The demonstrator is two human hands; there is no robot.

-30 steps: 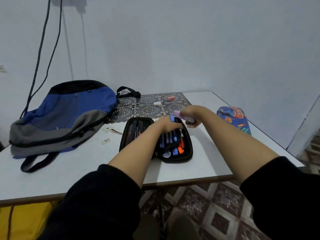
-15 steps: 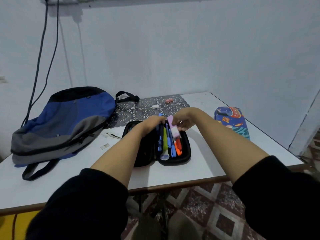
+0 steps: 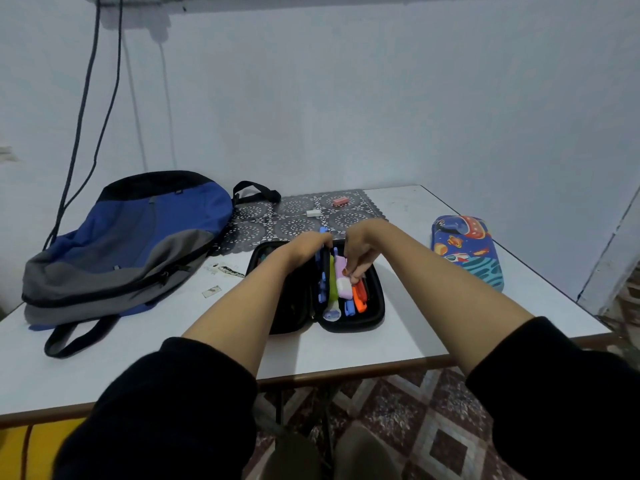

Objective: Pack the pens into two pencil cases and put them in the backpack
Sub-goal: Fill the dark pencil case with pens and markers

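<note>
Head: marker now down in the black case.
Right hand (image 3: 360,252) pinches the lilac marker (image 3: 342,282). A second ago it was up over the far rim; now it lies in the right half of the open black case (image 3: 378,306), among the pens (image 3: 359,297). Left hand (image 3: 307,243) grips the centre flap (image 3: 326,270), holding it upright and clear. Print case (image 3: 465,252) sits shut at the right of the bench (image 3: 398,344). Backpack (image 3: 138,237) lies left, well apart. My read: this case is nearly full, so let go and zip next.
</note>
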